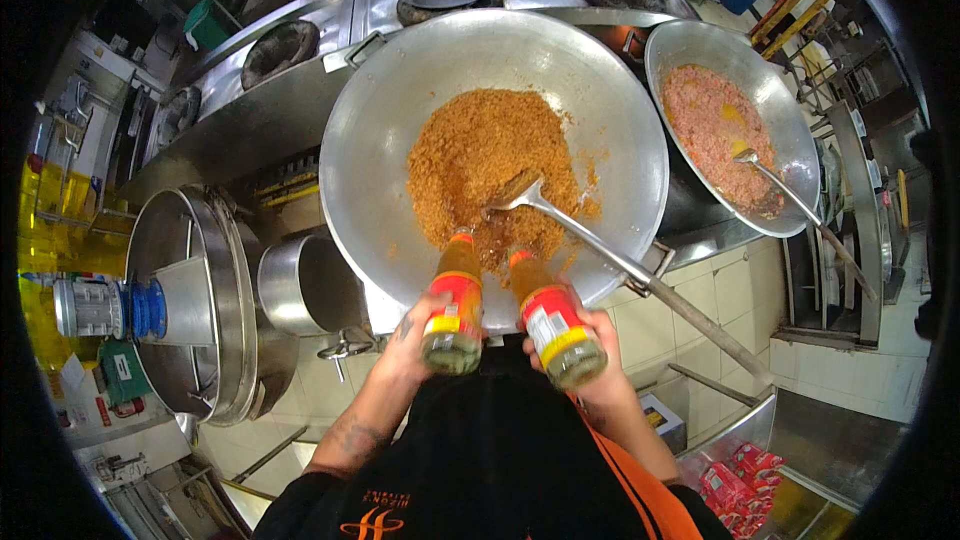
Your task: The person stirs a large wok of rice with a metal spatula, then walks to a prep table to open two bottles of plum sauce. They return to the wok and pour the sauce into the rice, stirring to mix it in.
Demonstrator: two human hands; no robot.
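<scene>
My left hand (415,337) is closed around a glass sauce bottle (455,300) with a red and yellow label. In my right hand (600,360) is a similar sauce bottle (551,319). Both are tipped, necks pointing away from me over the near side of a large metal wok (375,127). Brown liquid lies by the bottle mouths, on a heap of browned, crumbly ground food (487,135). A long-handled metal ladle (570,223) rests in the wok, its bowl in the food and its handle over the right rim.
To the right, a second wok (799,135) holds pink ground meat (712,127) and another ladle (787,195). At left stand a large motorised kettle (232,315) and a steel pot (281,292). Burners (281,52) line the back; red packets (739,484) lie lower right.
</scene>
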